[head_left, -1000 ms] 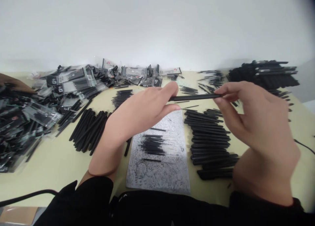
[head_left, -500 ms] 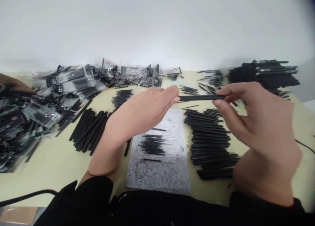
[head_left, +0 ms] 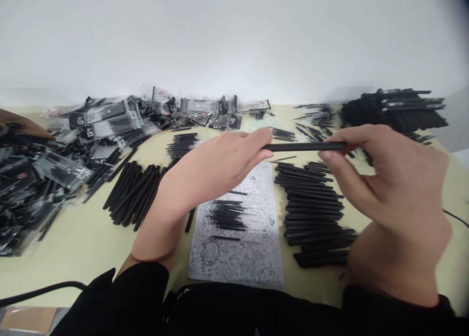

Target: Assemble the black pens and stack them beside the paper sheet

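A slim black pen-like stick is held level above the table between my two hands. Its left end sits in the pinched fingers of my left hand, which hide that tip. My right hand grips the other end between thumb and forefinger. Below the stick lies a grey-white patterned sheet bearing a small heap of thin black rods with pale, fine ends. A stack of thick black sticks lies beside the sheet, close to my right hand. Another pile of black sticks is left of my left forearm.
Clear plastic packets with black contents heap up on the left and along the back. At the back right stands a tall bundle of black sticks. Thin rods lie behind my hands. A black cable crosses the front left.
My right hand has shifted slightly to the right, and the stick with it. My left hand has also moved a little right, still gripping the other end.
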### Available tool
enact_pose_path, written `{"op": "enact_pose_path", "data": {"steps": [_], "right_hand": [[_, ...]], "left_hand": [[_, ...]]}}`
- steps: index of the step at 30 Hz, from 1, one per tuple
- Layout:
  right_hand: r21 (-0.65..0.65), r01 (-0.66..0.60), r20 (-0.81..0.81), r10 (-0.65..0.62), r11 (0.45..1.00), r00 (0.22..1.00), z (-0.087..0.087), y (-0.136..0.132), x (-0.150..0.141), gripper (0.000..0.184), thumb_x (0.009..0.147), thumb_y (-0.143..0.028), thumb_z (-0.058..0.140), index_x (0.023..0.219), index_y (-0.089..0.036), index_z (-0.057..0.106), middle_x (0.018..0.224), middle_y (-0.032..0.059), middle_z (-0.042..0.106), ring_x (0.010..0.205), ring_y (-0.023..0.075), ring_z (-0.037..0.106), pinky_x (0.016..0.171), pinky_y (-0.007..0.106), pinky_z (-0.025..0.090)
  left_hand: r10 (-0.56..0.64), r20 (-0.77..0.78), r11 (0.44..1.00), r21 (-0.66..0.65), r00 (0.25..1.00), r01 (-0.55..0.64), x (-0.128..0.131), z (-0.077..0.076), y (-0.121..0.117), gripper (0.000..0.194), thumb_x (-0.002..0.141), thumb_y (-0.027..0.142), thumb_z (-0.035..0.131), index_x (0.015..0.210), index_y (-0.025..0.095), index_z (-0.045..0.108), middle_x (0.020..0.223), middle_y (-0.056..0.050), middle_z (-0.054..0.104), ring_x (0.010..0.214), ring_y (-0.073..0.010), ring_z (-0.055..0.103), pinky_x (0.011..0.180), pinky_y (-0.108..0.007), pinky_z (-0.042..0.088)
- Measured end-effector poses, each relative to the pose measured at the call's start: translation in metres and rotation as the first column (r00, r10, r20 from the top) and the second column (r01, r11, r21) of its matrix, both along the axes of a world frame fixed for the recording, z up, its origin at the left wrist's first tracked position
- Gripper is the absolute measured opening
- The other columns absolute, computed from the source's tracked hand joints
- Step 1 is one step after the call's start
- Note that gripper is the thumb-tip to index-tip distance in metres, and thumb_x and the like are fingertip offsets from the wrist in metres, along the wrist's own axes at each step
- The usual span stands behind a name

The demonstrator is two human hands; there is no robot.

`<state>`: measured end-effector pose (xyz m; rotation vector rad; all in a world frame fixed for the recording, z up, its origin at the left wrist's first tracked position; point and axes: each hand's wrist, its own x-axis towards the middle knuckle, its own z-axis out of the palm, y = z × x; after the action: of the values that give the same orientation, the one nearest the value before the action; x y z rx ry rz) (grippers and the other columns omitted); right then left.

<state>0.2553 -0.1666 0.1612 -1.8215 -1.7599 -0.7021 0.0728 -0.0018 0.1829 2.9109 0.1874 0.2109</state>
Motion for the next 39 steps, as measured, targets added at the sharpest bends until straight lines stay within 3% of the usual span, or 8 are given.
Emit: {"op": "enact_pose_path", "data": {"steps": [6, 16, 26, 33, 39], "right_hand": [[-0.047, -0.030, 0.001, 0.030, 0.998, 1.000, -0.0020, -0.0009, 0.0035, 0.007, 0.090, -0.029, 0.057, 0.092, -0.022, 0.057, 0.069, -0.0016, 0.059, 0.062, 0.0136, 0.057, 0.056, 0.027, 0.041], [-0.135, -0.084, 0.037, 0.089, 0.987, 0.995, -0.0004, -0.0026, 0.0051, 0.013, 0.093, -0.032, 0.053, 0.085, -0.023, 0.052, 0.064, -0.0027, 0.053, 0.056, 0.0133, 0.048, 0.054, 0.028, 0.037], [-0.252, -0.186, -0.015, 0.188, 0.950, 0.982, 0.0024, -0.0014, 0.0052, 0.022, 0.097, -0.031, 0.046, 0.079, -0.021, 0.051, 0.080, 0.0021, 0.064, 0.062, 0.0135, 0.056, 0.052, 0.029, 0.037], [-0.223, -0.202, -0.053, 0.195, 0.954, 0.979, 0.0025, -0.0009, 0.0035, 0.017, 0.096, -0.026, 0.048, 0.080, -0.020, 0.052, 0.084, 0.0033, 0.064, 0.072, 0.0145, 0.061, 0.056, 0.029, 0.043], [-0.113, -0.222, -0.004, 0.223, 0.969, 0.975, 0.0044, -0.0021, 0.0005, 0.005, 0.088, -0.019, 0.062, 0.093, -0.018, 0.060, 0.091, 0.0040, 0.067, 0.082, 0.0141, 0.064, 0.071, 0.027, 0.051]], "left_hand": [[0.022, 0.020, 1.000, 0.004, 1.000, -0.022, -0.0037, -0.0005, -0.0003, 0.031, 0.100, 0.046, 0.035, 0.108, 0.017, 0.044, 0.078, -0.002, 0.057, 0.064, -0.0138, 0.050, 0.057, -0.025, 0.033], [0.076, 0.000, 0.997, 0.018, 0.997, -0.076, -0.0039, 0.0004, 0.0009, 0.024, 0.100, 0.041, 0.037, 0.101, 0.018, 0.044, 0.070, 0.001, 0.053, 0.056, -0.0128, 0.047, 0.056, -0.026, 0.033], [0.112, 0.012, 0.989, 0.099, 0.994, -0.112, -0.0033, -0.0007, 0.0008, 0.025, 0.098, 0.043, 0.043, 0.097, 0.018, 0.044, 0.062, 0.004, 0.046, 0.051, -0.0115, 0.043, 0.053, -0.025, 0.031], [0.123, -0.003, 0.983, 0.135, 0.992, -0.122, -0.0032, -0.0001, 0.0002, 0.024, 0.098, 0.042, 0.043, 0.098, 0.018, 0.044, 0.063, 0.004, 0.046, 0.052, -0.0113, 0.043, 0.053, -0.024, 0.031], [0.105, -0.052, 0.984, 0.147, 0.993, -0.096, -0.0042, 0.0004, 0.0002, 0.027, 0.099, 0.043, 0.040, 0.098, 0.017, 0.045, 0.064, 0.003, 0.047, 0.052, -0.0111, 0.041, 0.052, -0.025, 0.027]]}}
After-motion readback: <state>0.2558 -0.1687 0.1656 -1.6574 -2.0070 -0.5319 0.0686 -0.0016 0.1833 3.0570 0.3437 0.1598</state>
